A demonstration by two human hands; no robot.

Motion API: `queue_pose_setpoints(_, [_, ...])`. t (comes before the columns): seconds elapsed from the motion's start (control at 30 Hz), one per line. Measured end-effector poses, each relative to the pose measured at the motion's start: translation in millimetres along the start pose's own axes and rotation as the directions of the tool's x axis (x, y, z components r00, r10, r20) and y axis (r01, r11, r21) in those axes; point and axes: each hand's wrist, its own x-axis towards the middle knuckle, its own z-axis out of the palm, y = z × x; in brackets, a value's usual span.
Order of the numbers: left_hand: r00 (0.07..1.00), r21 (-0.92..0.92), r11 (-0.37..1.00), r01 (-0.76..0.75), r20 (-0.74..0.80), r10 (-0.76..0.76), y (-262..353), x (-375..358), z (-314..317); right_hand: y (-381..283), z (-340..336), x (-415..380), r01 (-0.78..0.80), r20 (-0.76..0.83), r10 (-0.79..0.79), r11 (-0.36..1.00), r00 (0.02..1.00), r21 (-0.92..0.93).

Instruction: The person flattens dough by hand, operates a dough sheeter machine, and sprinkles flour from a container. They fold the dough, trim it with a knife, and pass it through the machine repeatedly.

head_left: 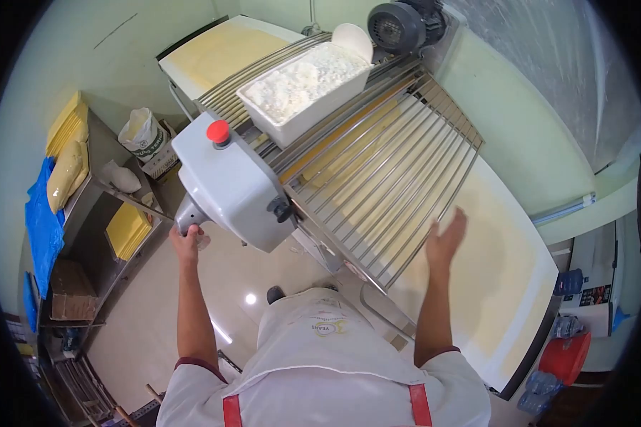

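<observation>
My left hand point(184, 245) is closed around the grey lever point(190, 213) on the side of a dough sheeter point(231, 181). My right hand point(446, 238) is raised with fingers apart, holding nothing, near the outer edge of the metal bar guard point(399, 192). Below that hand stretches the white conveyor belt point(506, 249), with pale yellow patches over its surface. Through the bars a yellowish layer shows, partly hidden. On top of the machine sits a white tub point(292, 128) of flour point(310, 78), with a white scoop point(353, 41) at its far end.
A red button point(218, 131) tops the machine housing. Behind it is a dark motor point(397, 28). A second belt wing point(224, 53) extends to the far left. Shelves point(96, 199) with yellow packs and a cardboard box point(75, 290) stand left; water bottles and a red tub point(566, 356) stand right.
</observation>
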Motion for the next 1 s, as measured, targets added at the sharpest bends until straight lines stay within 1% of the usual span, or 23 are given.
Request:
queue_pose_setpoints(0.03, [1.000,-0.003,1.000,0.014,-0.010,-0.014,-4,0,-1,-37,10,-4,0.066,-0.015,-0.065,0.991,0.998,0.116])
queue_pose_setpoints(0.07, [0.999,-0.026,0.999,0.033,-0.010,-0.034,-4,2,-2,-87,11,-6,0.082,0.048,-0.101,0.951,0.994,0.299])
queue_pose_setpoints(0.1, [1.000,-0.040,0.999,0.029,0.001,-0.028,-8,3,-3,-128,19,-19,0.132,0.128,-0.187,0.927,0.974,0.350])
queue_pose_setpoints(0.13, [1.000,-0.054,0.998,0.024,0.013,-0.023,-13,5,-5,-174,20,-31,0.099,0.179,-0.234,0.829,0.956,0.551])
queue_pose_setpoints(0.17, [0.999,-0.066,0.998,0.020,0.026,-0.018,-17,6,-6,-212,23,-40,0.105,0.201,-0.299,0.758,0.933,0.644])
queue_pose_setpoints(0.2, [0.998,-0.055,0.997,0.050,0.026,-0.048,-20,6,-6,-241,28,-46,0.102,0.214,-0.366,0.678,0.906,0.728])
queue_pose_setpoints(0.27, [0.999,-0.082,0.997,0.017,0.031,-0.014,-12,6,-3,-283,43,-56,-0.181,0.341,-0.248,0.502,0.907,0.846])
queue_pose_setpoints(0.3, [1.000,-0.093,0.996,0.005,0.028,-0.003,-9,5,-1,-298,49,-60,-0.318,0.418,-0.206,0.389,0.885,0.865])
queue_pose_setpoints(0.33, [0.998,-0.069,0.996,0.050,0.044,-0.047,-9,5,-2,-310,56,-64,-0.352,0.408,-0.042,0.431,0.912,0.831])
queue_pose_setpoints(0.37, [0.994,-0.039,0.994,0.098,0.052,-0.096,-10,5,-3,-309,69,-62,-0.376,0.424,-0.034,0.399,0.905,0.836])
queue_pose_setpoints(0.4, [0.994,0.007,0.997,0.082,0.069,-0.083,-12,6,-4,-303,79,-57,-0.409,0.450,-0.031,0.366,0.893,0.836])
queue_pose_setpoints(0.47, [0.993,0.085,0.994,0.067,0.095,-0.075,-8,8,-7,-311,83,-56,-0.403,0.380,0.140,0.413,0.914,0.817])
queue_pose_setpoints(0.5, [0.991,0.111,0.992,0.061,0.112,-0.073,-1,8,-9,-312,89,-55,-0.422,0.382,0.185,0.295,0.905,0.857])
queue_pose_setpoints(0.53, [0.980,0.008,0.996,0.091,0.179,-0.091,2,9,-13,-313,94,-54,-0.428,0.384,0.237,0.175,0.892,0.887])
queue_pose_setpoints(0.57, [0.963,-0.101,0.988,0.121,0.252,-0.092,2,9,-17,-315,95,-54,-0.414,0.375,0.219,0.168,0.901,0.895])
queue_pose_setpoints(0.67, [0.924,-0.183,0.972,0.145,0.375,-0.068,-7,10,-26,-318,92,-51,-0.359,0.333,0.178,0.145,0.926,0.922])
queue_pose_setpoints(0.73, [0.953,-0.066,0.997,0.047,0.302,-0.025,-13,9,-23,-320,90,-51,-0.338,0.321,0.147,0.112,0.936,0.934])
queue_pose_setpoints(0.77, [0.964,-0.003,1.000,0.000,0.265,0.001,-15,9,-20,-323,90,-51,-0.328,0.308,0.170,0.108,0.936,0.938])
queue_pose_setpoints(0.83, [0.972,0.008,0.999,-0.046,0.230,0.043,-18,11,-16,-336,85,-51,-0.304,0.278,0.221,0.094,0.935,0.948])
queue_pose_setpoints(0.87, [0.975,0.017,0.998,-0.065,0.216,0.060,-20,9,-16,-331,87,-51,-0.311,0.288,0.192,0.097,0.938,0.946])
queue_pose_setpoints(0.93, [0.972,0.050,0.995,-0.081,0.227,0.067,-20,11,-17,-324,88,-51,-0.321,0.306,0.137,0.100,0.942,0.942])
queue_pose_setpoints(1.0, [0.963,0.081,0.990,-0.118,0.253,0.094,-19,17,-21,-332,81,-53,-0.328,0.311,0.155,0.099,0.938,0.939])
